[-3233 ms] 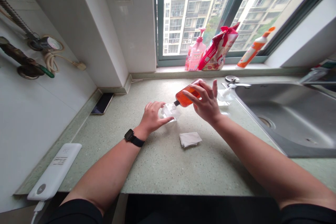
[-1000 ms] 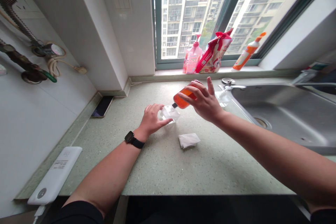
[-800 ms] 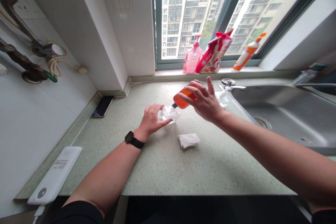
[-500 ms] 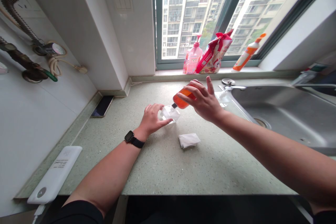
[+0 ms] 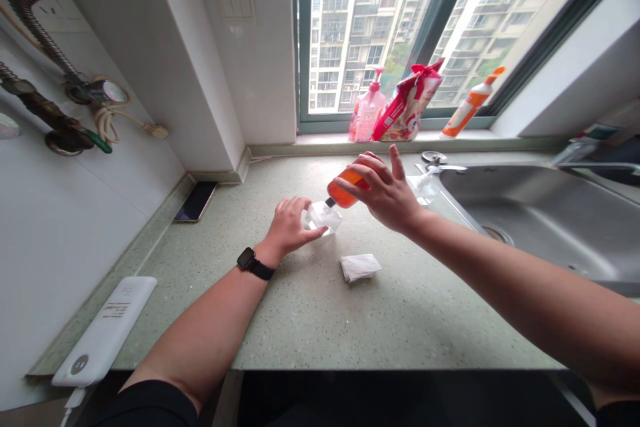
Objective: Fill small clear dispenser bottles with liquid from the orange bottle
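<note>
My right hand [image 5: 387, 187] grips an orange bottle [image 5: 345, 188], tipped so its dark neck points down and left. The neck lies at the mouth of a small clear container [image 5: 323, 219] on the counter. Around the left side of this container curve the thumb and fingers of my left hand [image 5: 293, 223], which steadies it. Whether liquid is flowing from the bottle is too small to tell. A folded white tissue [image 5: 361, 267] lies on the counter just in front of the container.
A phone [image 5: 197, 201] lies by the left wall, and a white power bank [image 5: 105, 330] with a cable lies at the near left. To the right is a steel sink [image 5: 545, 213]. A pink pump bottle [image 5: 367, 110], a red bag [image 5: 410, 103] and an orange-white bottle [image 5: 471, 107] stand on the windowsill.
Hardly anything differs: the orange bottle has shifted very slightly left, its neck still at the clear container. Both hands keep their hold.
</note>
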Available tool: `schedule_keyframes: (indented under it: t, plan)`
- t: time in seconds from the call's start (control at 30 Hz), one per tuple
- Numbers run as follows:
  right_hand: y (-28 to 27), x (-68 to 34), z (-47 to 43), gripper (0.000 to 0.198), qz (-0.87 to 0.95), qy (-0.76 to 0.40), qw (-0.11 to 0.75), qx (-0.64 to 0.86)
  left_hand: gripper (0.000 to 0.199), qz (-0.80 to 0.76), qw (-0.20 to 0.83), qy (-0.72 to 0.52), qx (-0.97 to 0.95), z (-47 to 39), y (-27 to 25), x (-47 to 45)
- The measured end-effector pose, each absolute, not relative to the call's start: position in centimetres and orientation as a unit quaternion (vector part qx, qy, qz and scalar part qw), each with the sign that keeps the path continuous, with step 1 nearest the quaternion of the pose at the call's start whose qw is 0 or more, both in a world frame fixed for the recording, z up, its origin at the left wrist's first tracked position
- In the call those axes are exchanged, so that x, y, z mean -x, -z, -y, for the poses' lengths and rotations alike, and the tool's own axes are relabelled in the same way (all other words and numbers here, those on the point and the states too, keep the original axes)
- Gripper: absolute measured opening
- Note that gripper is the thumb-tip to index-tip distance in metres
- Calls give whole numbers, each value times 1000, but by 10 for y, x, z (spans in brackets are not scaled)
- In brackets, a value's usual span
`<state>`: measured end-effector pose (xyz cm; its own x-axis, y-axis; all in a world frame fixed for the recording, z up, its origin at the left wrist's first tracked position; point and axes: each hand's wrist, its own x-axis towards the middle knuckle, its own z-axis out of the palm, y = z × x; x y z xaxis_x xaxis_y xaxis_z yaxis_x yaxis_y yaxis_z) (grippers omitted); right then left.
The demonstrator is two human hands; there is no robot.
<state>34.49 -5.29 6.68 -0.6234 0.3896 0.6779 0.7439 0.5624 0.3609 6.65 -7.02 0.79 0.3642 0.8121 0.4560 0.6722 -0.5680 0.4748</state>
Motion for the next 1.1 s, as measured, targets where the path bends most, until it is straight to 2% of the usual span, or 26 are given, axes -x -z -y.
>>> schedule_keyframes:
  t: [0.13,0.5,0.73,1.1]
  plan:
    - [-69,-341,55,88,840,329,265,341,49,-454,107,-330,-820,70,-9,-66]
    - [-74,-337,56,82,849,317,264,329,49,-463,122,-314,-820,71,-11,-65]
    - [-76,-334,58,72,849,336,259,316,51,-467,138,-301,-820,70,-11,-64]
    - [-78,-327,60,74,862,294,249,329,52,-459,154,-294,-824,67,-11,-60]
